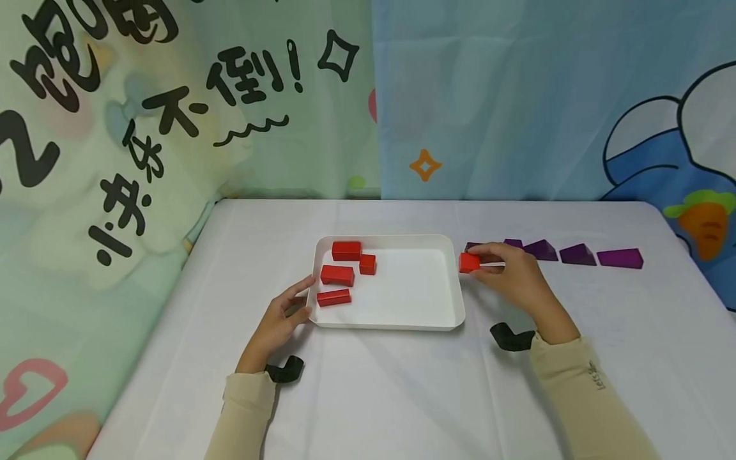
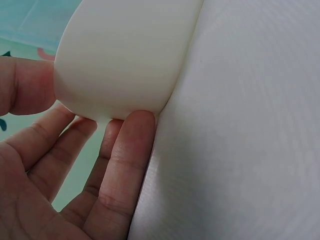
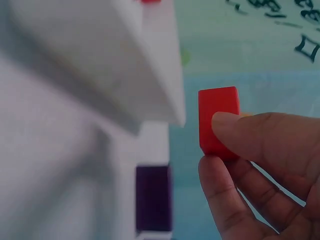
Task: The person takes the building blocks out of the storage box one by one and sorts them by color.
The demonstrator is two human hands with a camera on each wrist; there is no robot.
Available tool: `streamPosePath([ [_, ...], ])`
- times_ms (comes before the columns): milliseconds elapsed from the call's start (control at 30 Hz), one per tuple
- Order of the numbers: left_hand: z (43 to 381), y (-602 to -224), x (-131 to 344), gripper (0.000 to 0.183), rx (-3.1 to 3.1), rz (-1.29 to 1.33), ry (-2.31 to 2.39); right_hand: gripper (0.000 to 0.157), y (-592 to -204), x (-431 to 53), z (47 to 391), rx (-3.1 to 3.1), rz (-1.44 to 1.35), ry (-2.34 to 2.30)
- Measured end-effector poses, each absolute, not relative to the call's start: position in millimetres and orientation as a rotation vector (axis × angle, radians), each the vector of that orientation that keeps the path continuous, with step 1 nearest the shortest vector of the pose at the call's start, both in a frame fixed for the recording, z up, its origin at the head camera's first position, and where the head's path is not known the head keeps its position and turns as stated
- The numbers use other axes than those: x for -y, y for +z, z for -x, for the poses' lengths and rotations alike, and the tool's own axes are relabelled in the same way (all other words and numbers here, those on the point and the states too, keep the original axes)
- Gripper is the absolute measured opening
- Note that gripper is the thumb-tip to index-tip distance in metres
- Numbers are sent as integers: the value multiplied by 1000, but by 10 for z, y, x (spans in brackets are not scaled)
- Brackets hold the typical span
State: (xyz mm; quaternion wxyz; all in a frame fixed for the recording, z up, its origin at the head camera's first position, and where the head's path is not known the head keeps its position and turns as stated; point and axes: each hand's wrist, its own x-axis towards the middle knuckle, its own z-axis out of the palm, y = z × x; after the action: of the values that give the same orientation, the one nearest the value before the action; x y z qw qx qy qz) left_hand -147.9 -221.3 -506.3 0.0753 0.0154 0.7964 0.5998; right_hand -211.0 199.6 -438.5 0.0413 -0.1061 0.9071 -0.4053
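My left hand (image 1: 280, 324) holds the left end of a white rectangular tray (image 1: 402, 327). In the left wrist view its thumb touches the tray's rim, while the fingers (image 2: 125, 170) lie against the outer wall, one close to the tabletop. Just outside the tray's right end, my right hand (image 1: 515, 279) pinches a small red block (image 1: 469, 262) between thumb and fingers, lifted off the table. Toward the left inside the tray lie a red block (image 1: 346, 250), a small red cube (image 1: 367, 264), another red block (image 1: 337, 275) and a thin red bar (image 1: 333, 298).
A row of several purple blocks (image 1: 620, 258) lies on the white-covered table (image 1: 391, 396) to the right of the tray, partly behind my right hand. Printed curtains (image 1: 489, 115) hang along the table's far edge.
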Motion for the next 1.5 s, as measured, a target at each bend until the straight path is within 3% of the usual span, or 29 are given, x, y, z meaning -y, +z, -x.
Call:
streamPosePath([
  [567,1475,-5075,2206,58,-2385,-16,1810,42,-4747,-2292,2235,-2738,178,-1101],
  [833,1480,-5076,2221,57,-2397,-46,1792,47,-4578,-2278,2234,-2730,235,-1093],
  [1167,1486,-5077,2240,58,-2399,-54,1794,42,-4258,-1877,2390,-2755,381,-1216],
  [1500,1513,-5126,2265,57,-2420,-112,1803,34,-4377,-1301,2637,-2602,518,-1390],
])
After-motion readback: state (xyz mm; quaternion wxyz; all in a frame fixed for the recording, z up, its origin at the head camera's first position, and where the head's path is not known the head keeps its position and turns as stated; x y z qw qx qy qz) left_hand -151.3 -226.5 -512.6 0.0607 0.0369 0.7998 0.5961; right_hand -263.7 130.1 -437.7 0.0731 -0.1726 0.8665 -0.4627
